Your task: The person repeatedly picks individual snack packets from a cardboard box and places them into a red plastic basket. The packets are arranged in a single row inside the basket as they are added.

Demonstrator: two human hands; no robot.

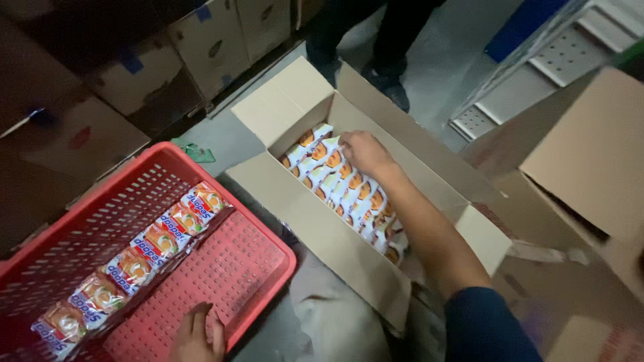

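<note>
Packets of snacks [342, 184] stand packed in rows inside an open cardboard box [315, 228] at the middle of the scene. The right hand [362, 153] reaches into the box at its far end, fingers curled down onto the top packets; whether its grip has closed on one I cannot tell. The left hand [198, 334] rests on the near rim of a red plastic basket [228, 268] to the left, where a strip of joined packets [134, 265] lies slantwise, well apart from that hand's grip.

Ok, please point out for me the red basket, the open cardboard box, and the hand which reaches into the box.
red basket [265, 231]: head view, on its right rim.
open cardboard box [322, 231]: head view, on its near flap.
right hand [363, 153]: head view, on its back.
</note>
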